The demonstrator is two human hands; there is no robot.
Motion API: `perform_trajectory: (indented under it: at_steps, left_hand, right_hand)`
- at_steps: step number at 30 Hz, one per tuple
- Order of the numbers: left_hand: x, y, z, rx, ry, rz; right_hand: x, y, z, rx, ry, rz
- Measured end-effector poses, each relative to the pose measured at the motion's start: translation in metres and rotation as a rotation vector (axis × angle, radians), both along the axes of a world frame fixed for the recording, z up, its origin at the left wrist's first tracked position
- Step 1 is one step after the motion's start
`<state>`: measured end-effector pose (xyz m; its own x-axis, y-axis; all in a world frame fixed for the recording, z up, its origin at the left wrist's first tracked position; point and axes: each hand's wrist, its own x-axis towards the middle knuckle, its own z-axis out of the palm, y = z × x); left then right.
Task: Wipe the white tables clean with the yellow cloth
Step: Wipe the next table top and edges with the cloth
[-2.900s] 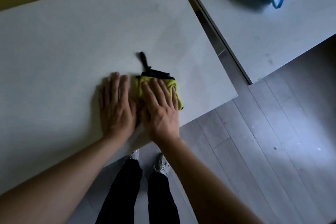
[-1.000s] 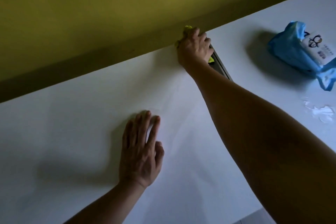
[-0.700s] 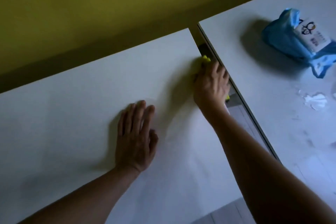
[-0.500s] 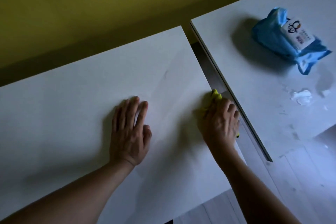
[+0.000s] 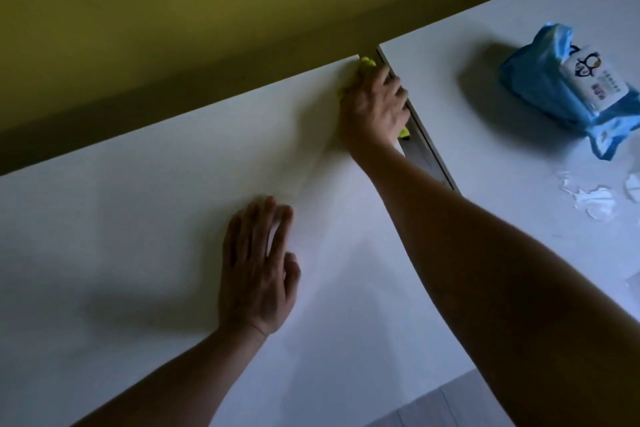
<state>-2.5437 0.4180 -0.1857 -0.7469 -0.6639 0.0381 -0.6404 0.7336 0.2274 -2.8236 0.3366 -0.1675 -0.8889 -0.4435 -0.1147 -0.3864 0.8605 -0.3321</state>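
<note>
**Wiping the far right corner of the near white table**

Closest to the viewer, the left hand [image 5: 256, 274] lies flat on the middle of the near white table [image 5: 121, 253], fingers straight and together, holding nothing; it looks like a bracing hand.

Farther out, the right arm reaches across to the table's far right corner. There the right hand [image 5: 372, 111] presses down on the yellow cloth [image 5: 367, 62], fingers bent over it. The cloth is mostly hidden; small bits show beyond the fingertips and beside the wrist, at the gap between the tables.

Across that gap, the second white table [image 5: 467, 135] carries a blue wipes packet [image 5: 568, 87] toward its far side, with white scraps [image 5: 595, 201] nearer its front edge.

Judging by this, the first table's right edge is being wiped. The next move likely calls for drawing the cloth back along that edge without letting it slip into the gap; the second table's debris looks not yet dealt with.
</note>
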Motion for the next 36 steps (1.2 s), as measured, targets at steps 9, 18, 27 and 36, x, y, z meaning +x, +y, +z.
perform_trajectory:
  at_steps: [9, 18, 27, 36]
  left_hand:
    - [0.0, 0.0, 0.003, -0.022, 0.022, -0.004]
    - [0.001, 0.005, 0.004, -0.039, 0.013, -0.001]
    - [-0.001, 0.004, 0.003, -0.059, 0.024, 0.013]
    - [0.001, 0.004, 0.0, -0.07, 0.053, 0.014]
  right_hand:
    - [0.012, 0.055, -0.002, -0.031, 0.016, 0.04]
    - [0.084, 0.267, -0.012, 0.083, 0.109, -0.058]
    - [0.047, 0.144, -0.005, -0.023, 0.036, -0.114]
    - [0.038, 0.122, -0.004, -0.065, 0.017, -0.031]
